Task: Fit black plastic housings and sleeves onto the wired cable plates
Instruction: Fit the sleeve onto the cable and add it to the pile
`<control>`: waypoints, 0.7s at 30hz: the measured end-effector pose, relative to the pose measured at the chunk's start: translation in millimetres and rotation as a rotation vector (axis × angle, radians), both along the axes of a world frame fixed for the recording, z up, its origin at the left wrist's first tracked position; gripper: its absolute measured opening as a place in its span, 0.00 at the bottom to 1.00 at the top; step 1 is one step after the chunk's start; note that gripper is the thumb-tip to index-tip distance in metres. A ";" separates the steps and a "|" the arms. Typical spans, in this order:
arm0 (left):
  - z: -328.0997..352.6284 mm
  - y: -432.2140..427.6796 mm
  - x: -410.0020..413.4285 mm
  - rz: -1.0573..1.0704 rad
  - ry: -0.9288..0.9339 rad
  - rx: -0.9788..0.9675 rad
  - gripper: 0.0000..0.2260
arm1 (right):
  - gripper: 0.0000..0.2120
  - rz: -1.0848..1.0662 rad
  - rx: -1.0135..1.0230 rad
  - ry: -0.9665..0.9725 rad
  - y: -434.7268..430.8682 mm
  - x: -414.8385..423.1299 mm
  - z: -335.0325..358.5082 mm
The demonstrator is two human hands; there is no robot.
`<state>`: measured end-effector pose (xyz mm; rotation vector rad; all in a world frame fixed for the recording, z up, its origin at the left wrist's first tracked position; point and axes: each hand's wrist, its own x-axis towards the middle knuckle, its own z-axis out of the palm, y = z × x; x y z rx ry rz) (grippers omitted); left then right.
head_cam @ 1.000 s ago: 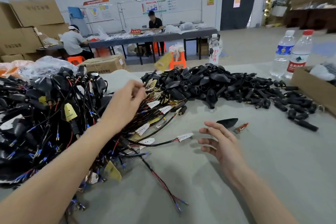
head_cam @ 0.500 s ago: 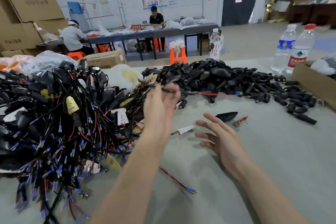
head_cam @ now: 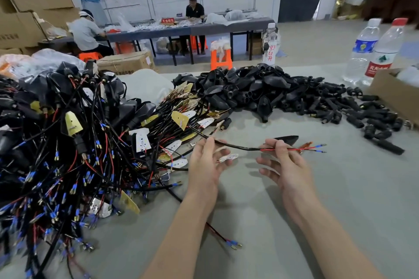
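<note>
Cable (head_cam: 240, 146) | lying left-right between hands | left hand (head_cam: 206, 165) pinching plate end | right hand (head_cam: 285, 163) gripping wire end | housing (head_cam: 288, 139) sitting just beyond right fingers

Both forearms were bare from the lower edge of the frame to the wrists, with no sleeve, glove, watch or ring showing on the left hand (head_cam: 205, 165) or the right hand (head_cam: 289, 165), whose fingers were slim with short, unpainted nails.
</note>
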<state>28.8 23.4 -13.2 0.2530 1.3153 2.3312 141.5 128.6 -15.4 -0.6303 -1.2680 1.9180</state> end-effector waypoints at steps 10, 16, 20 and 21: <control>-0.3 7.3 24.1 -0.181 0.295 -0.224 0.03 | 0.13 0.087 0.093 -0.044 -5.1 -1.6 -2.1; -1.7 5.3 23.5 -0.206 0.308 -0.203 0.02 | 0.08 -0.023 0.498 -0.238 3.4 -2.0 -8.0; -1.3 2.6 21.3 -0.201 0.329 -0.172 0.03 | 0.22 -0.199 1.128 -0.704 21.0 4.5 -17.0; -1.0 2.4 21.3 -0.202 0.334 -0.172 0.03 | 0.24 -0.221 1.201 -0.828 24.9 6.2 -19.7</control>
